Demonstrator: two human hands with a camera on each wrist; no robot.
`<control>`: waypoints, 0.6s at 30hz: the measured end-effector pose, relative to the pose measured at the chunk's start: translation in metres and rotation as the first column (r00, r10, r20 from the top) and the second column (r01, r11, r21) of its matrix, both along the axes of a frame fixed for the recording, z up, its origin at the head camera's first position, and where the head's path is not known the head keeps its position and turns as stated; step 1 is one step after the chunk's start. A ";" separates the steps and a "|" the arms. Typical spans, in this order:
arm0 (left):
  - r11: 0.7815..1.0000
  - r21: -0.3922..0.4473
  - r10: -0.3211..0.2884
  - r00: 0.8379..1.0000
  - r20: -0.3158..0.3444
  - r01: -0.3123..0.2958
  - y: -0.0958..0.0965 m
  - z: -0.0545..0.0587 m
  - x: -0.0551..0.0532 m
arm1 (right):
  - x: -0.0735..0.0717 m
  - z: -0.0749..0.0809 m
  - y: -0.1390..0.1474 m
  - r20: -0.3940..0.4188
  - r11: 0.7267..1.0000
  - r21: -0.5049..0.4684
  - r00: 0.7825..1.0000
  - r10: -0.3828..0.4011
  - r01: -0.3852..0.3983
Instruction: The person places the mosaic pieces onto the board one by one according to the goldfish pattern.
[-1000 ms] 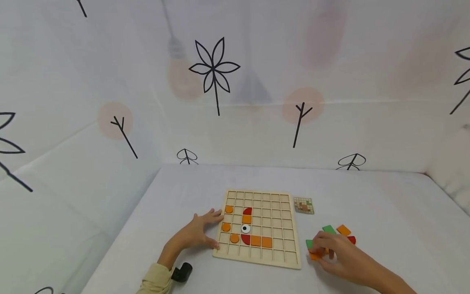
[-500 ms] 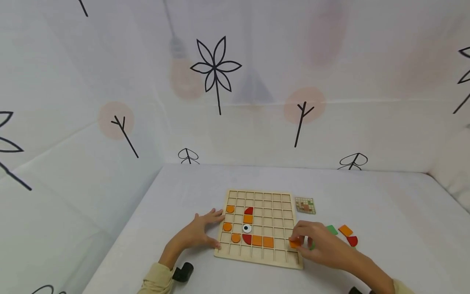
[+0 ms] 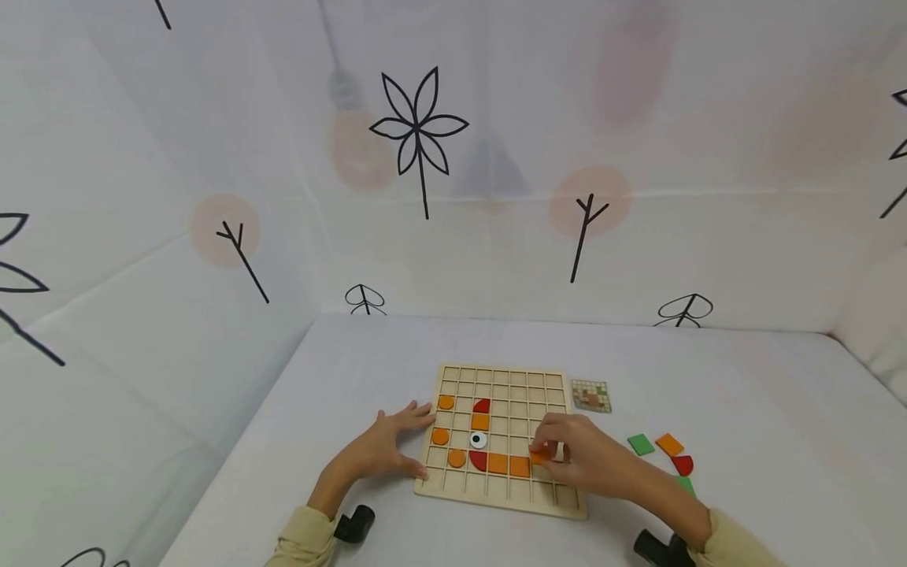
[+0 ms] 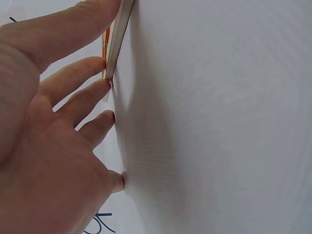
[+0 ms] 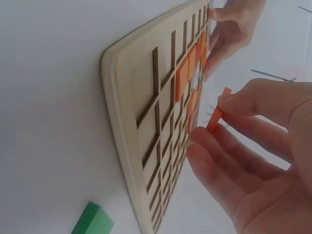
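Observation:
A wooden grid board (image 3: 499, 500) lies on the white table. My left hand (image 3: 375, 450), fingers spread, touches its left edge; in the left wrist view the thumb and fingertips reach the board's side. Between thumb and fingers, my right hand (image 3: 588, 458) pinches an orange square tile (image 5: 218, 111) just above the board, right of two orange squares (image 3: 509, 465) in a row. Left of that row sits a red quarter-round tile (image 3: 478, 461). Higher up are a white eye disc (image 3: 479, 440), another orange square (image 3: 480, 422) and a red quarter-round. Orange discs (image 3: 440, 436) occupy cells on the left.
Right of the board lie a green tile (image 3: 641, 445), an orange square (image 3: 669, 445), a red quarter-round piece (image 3: 683, 465) and another green tile (image 3: 685, 484) partly behind the right forearm. A small pattern card (image 3: 591, 396) rests by the board's upper right corner.
My right hand has taken the orange square from the loose pieces and moved left with it over the board. The left hand has stayed at the board's edge.

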State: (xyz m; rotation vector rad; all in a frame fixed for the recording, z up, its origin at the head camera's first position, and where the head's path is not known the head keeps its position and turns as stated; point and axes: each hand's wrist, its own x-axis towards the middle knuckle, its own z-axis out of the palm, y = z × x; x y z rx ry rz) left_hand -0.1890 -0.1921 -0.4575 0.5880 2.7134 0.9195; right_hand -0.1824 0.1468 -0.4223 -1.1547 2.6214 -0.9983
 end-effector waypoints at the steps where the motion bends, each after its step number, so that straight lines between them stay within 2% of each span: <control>1: 1.000 0.001 0.001 1.000 0.002 -0.001 0.000 0.000 0.000 | -0.002 0.000 -0.003 -0.003 1.000 0.006 1.000 -0.003 0.003; 7: 1.000 0.011 0.003 1.000 0.010 -0.003 0.000 0.000 0.000 | -0.009 -0.003 -0.017 -0.014 0.999 0.035 0.999 -0.029 0.029; 18: 1.000 0.001 0.004 1.000 0.006 -0.004 0.001 0.000 0.000 | -0.022 -0.012 -0.035 -0.032 0.998 0.052 0.999 -0.021 0.023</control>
